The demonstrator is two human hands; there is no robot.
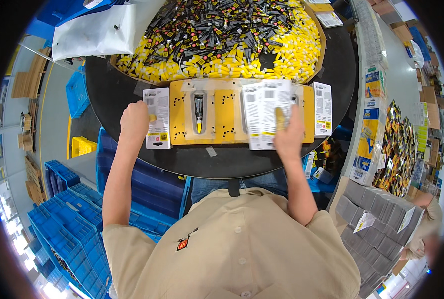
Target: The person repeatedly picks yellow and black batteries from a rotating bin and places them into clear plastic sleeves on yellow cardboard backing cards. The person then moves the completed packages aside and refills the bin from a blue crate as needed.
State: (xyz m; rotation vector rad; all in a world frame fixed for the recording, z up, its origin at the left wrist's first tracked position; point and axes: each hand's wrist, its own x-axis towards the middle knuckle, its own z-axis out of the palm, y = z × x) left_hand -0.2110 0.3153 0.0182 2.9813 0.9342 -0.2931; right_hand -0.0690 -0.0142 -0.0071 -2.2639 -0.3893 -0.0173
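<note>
A yellow fixture plate point(227, 112) lies across the black round table, its left recess holding a black tube with a yellow cap point(198, 112). My left hand point(135, 119) rests with curled fingers on the left edge of a stack of printed white cards point(160, 101); whether it grips one is unclear. Over the right part of the plate, my right hand point(290, 134) is at two overlapping white cards point(268, 97), blurred; a yellowish covering shows on a finger. The cards partly hide the right recess. Another stack of white cards point(322, 108) stands right of the plate.
Behind the plate, a cardboard-rimmed tray point(323, 48) holds a heap of black tubes and yellow caps. A white bag point(94, 35) lies at the back left. Blue crates point(68, 224) stand lower left, stacked grey cards point(371, 220) lower right. A co-worker's sleeve point(433, 213) shows far right.
</note>
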